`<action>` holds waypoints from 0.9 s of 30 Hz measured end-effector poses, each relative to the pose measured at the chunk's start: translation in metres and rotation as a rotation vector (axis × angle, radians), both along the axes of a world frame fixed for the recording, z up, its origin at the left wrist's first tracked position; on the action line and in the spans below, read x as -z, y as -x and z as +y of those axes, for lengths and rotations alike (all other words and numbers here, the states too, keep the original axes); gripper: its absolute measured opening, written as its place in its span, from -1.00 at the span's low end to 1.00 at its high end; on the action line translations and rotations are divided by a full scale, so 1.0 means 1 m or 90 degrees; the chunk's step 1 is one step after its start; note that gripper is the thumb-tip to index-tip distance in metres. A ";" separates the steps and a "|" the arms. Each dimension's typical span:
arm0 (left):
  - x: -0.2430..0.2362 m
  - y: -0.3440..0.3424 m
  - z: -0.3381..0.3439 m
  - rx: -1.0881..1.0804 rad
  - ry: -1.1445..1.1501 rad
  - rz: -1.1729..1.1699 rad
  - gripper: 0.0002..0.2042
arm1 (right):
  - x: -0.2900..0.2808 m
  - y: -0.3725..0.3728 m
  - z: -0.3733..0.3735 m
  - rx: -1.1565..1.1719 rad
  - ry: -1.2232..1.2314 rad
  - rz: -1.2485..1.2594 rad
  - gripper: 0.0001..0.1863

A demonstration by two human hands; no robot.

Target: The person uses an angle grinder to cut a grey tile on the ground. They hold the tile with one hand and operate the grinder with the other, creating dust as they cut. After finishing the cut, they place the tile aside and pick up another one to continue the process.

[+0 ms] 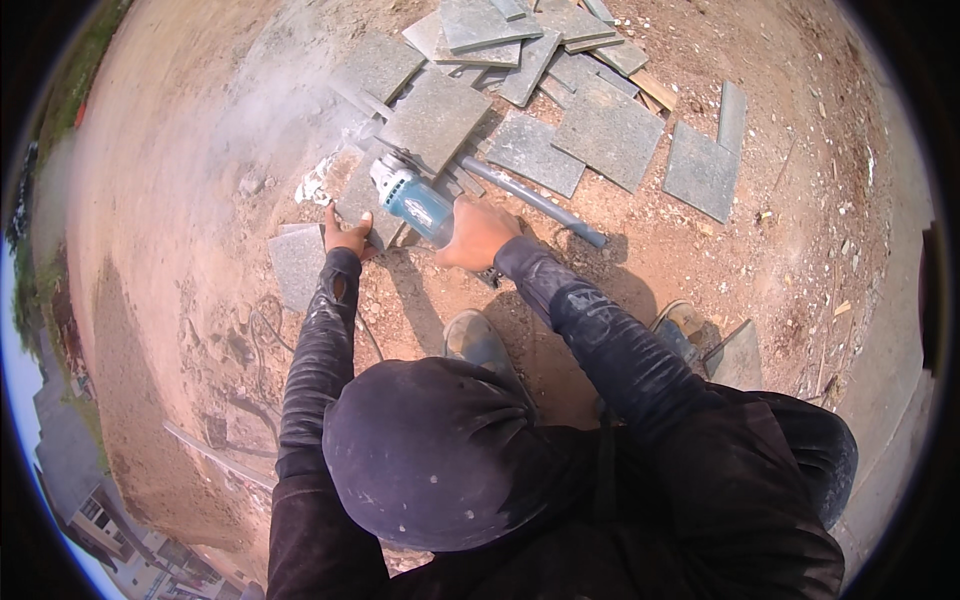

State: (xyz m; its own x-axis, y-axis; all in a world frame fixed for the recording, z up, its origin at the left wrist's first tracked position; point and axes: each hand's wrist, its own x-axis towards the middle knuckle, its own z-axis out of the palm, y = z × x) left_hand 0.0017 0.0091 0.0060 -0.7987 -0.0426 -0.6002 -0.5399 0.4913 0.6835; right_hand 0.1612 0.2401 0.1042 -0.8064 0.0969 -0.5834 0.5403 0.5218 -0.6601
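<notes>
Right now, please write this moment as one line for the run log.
right hand: grips angle grinder | left hand: presses grey slab | dust rising

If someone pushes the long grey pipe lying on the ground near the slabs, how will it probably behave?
The grey pipe is round and lies on sloping dirt, so it would probably roll. It looks straight and rigid, likely stiff rather than floppy. One end lies by the stone slab near the angle grinder, which may stop it.
</notes>
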 end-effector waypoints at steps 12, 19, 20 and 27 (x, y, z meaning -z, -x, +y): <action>-0.009 -0.003 0.006 0.008 0.012 0.004 -0.21 | 0.006 0.002 -0.001 -0.003 -0.015 0.007 -0.27; -0.010 -0.003 0.006 0.008 0.021 -0.011 -0.22 | 0.002 -0.001 0.005 0.022 0.013 -0.008 -0.25; -0.009 -0.003 0.004 0.007 0.021 -0.011 -0.22 | 0.003 -0.003 0.003 0.024 0.012 -0.004 -0.25; -0.007 -0.004 0.005 0.013 -0.015 0.013 -0.21 | 0.003 -0.004 -0.004 0.029 -0.006 -0.009 -0.29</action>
State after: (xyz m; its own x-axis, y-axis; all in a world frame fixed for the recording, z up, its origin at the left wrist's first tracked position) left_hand 0.0059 0.0137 0.0128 -0.8115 -0.0119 -0.5842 -0.5155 0.4854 0.7061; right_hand 0.1654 0.2364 0.1011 -0.7924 0.1391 -0.5940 0.5733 0.5026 -0.6471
